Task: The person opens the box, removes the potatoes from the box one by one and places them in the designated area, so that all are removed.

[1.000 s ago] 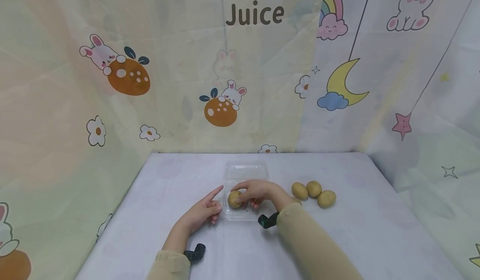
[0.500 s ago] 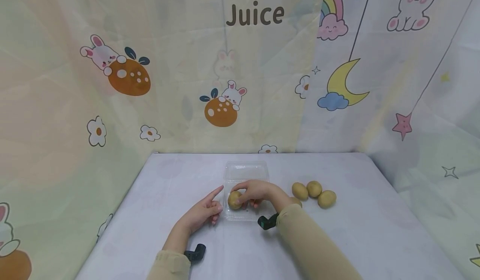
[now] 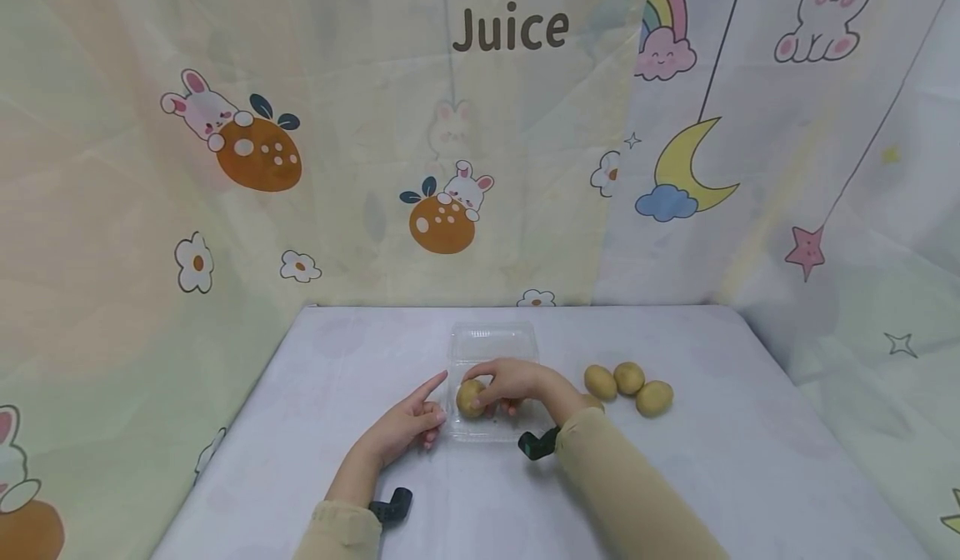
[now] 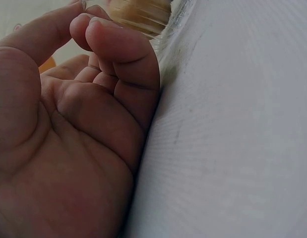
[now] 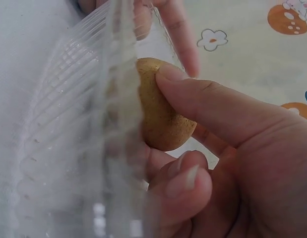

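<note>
A clear plastic clamshell container (image 3: 493, 342) lies opened on the table, its lid folded back away from me. My right hand (image 3: 517, 379) reaches into its base and grips a potato (image 3: 468, 399) at the left end. In the right wrist view the thumb presses on one side of this potato (image 5: 165, 121), with fingers beneath, beyond the ribbed plastic wall (image 5: 69, 124). My left hand (image 3: 401, 427) rests at the container's left edge, index finger stretched forward. Its thumb and a curled finger appear to pinch the plastic rim, in the left wrist view (image 4: 84, 6).
Right of the container lie several more potatoes (image 3: 628, 378) in a loose group, one partly hidden behind the right wrist. The white table (image 3: 337, 360) meets printed cloth curtains (image 3: 360, 127) at the back and sides.
</note>
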The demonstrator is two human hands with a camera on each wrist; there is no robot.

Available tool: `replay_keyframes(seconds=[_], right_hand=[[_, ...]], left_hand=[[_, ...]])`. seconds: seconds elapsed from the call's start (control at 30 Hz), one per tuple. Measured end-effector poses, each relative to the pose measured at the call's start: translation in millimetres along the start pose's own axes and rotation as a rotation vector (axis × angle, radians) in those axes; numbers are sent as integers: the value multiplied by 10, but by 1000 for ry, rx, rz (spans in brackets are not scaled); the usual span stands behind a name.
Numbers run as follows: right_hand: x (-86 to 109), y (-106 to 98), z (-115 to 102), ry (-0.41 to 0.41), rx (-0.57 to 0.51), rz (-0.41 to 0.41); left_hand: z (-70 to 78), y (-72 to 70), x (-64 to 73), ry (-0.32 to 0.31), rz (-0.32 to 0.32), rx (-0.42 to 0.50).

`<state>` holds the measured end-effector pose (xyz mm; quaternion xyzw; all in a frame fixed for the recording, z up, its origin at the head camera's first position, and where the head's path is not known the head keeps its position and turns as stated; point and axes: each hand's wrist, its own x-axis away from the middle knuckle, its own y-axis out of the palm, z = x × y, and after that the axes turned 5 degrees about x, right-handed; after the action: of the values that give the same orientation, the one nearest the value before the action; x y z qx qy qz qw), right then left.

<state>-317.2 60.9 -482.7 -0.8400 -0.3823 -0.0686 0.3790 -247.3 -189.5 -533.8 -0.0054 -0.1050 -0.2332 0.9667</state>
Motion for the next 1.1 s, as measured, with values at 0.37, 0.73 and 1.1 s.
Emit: replay_keyframes(seconds=[0.37,0.73,1.1], right_hand=[[208,-281,39,-70,-17,27],[687,-515,354,-63,-136,126],[1252,-614,886,48,-204,267]], left_hand=[[-16,7,-10,1,6,3],[-31,-8,-24,10,-4,0],[-25,-2,-12,9,4,4]])
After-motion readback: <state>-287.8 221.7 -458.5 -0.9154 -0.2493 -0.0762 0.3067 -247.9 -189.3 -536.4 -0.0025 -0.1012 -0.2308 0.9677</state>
